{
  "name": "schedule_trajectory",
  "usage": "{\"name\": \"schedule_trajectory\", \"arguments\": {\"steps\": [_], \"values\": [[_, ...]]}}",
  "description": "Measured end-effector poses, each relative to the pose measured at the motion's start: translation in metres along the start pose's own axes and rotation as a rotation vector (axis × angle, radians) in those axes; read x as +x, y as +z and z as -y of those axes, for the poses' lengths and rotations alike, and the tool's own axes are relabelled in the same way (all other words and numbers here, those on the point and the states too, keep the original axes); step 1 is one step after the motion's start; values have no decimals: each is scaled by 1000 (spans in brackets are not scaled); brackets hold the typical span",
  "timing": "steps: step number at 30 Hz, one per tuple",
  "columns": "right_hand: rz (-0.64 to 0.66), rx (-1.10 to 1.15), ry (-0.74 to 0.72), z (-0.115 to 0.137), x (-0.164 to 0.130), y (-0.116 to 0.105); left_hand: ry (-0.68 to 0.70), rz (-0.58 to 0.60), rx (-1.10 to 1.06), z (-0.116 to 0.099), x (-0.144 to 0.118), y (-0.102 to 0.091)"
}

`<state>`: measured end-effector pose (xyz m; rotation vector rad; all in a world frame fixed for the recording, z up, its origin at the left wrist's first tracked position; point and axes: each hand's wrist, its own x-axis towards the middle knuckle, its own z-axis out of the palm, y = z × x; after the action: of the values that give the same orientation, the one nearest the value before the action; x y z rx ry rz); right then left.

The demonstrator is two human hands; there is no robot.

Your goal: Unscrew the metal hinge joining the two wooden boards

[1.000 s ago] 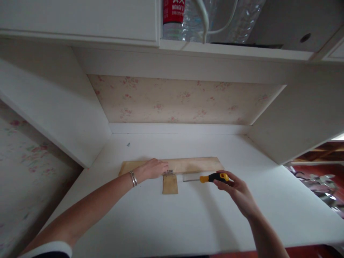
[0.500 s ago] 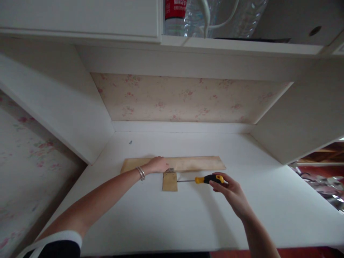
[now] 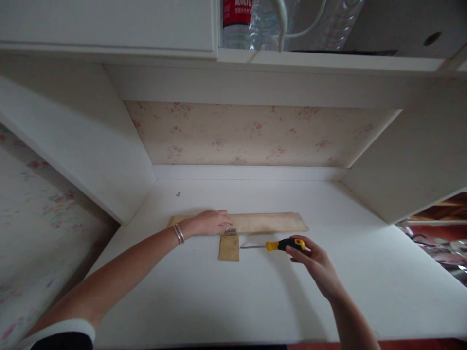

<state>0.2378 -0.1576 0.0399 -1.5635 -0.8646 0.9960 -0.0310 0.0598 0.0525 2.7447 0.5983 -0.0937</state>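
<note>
Above the desk (image 3: 255, 301), a red bottle label (image 3: 234, 10) reads "NONGFU"

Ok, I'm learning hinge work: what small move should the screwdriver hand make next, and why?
Probably swing the screwdriver tip up onto the hinge. The right hand holds it lying sideways, its tip short of the small wood piece, while the left hand presses the long board steady.

White desk (image 3: 255, 301), floral wallpaper (image 3: 251, 133), overhead cabinet (image 3: 109, 24), dim light
</note>
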Motion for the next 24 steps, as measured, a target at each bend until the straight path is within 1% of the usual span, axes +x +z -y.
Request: {"name": "schedule_trajectory", "arguments": {"steps": [1,2,6,10,12,16,21,24], "values": [[-4,2,-1,-1,1,0,67,-10,13,1,-3,1],[-6,1,-3,-1,1,0,106,-18,41,2,-5,2],[12,-12,-3,-3,1,0,125,-34,173,4,-4,10],[14,-13,-14,-4,0,0,119,-36,202,7,1,15],[3,-9,-19,-3,1,1,82,-35,216,7,2,17],[-22,-8,-35,0,2,3,-33,-72,229,1,3,22],[-11,-25,-35,1,2,5,-253,-20,92,-7,9,29],[-5,-27,-22,1,1,7,-340,2,25,-5,18,32]]}}
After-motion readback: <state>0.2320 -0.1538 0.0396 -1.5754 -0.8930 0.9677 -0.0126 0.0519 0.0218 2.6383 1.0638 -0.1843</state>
